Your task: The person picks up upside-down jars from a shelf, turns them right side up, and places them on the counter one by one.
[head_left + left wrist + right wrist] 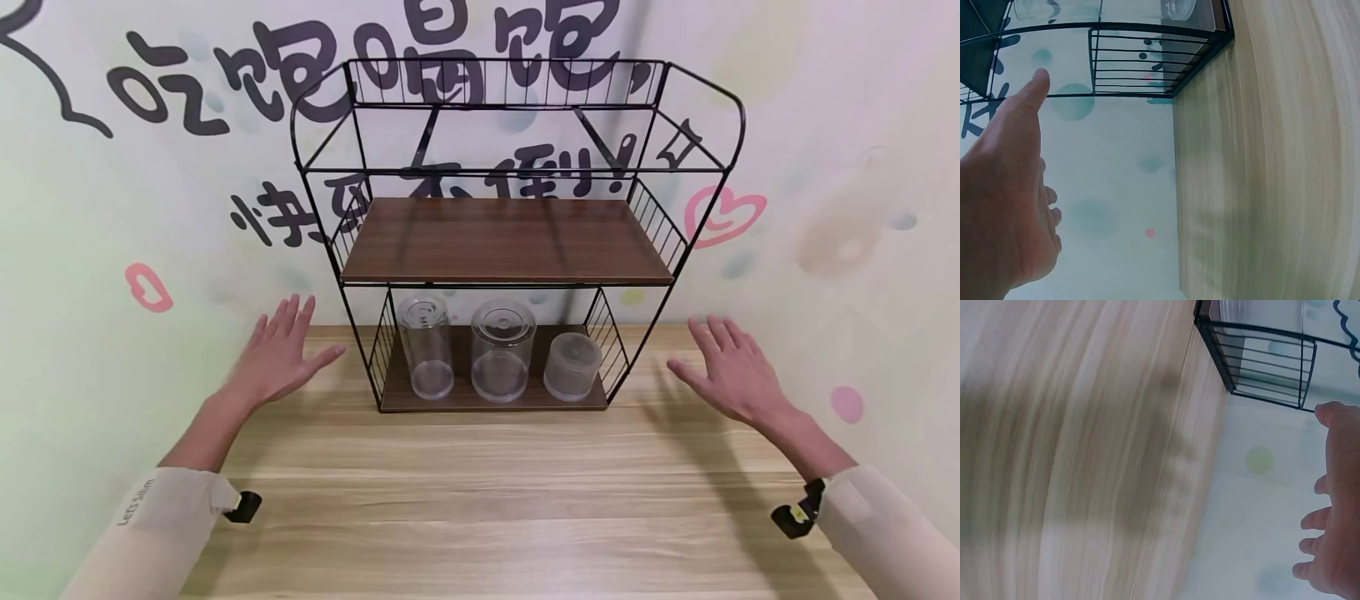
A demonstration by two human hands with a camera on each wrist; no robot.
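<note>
- Pale wood-grain table [465, 508] meets a white wall [810, 50] with black lettering [161, 57] and pastel spots [847, 404]
- Black wire rack [510, 242] with brown boards [420, 242] stands on it, three clear cylindrical containers [501, 358] on the lower board [462, 367]
- Left hand [279, 358] and right hand [735, 375] flank the rack, fingers straight, thumbs spread apart
- Wrist views cut off rack and containers
</note>
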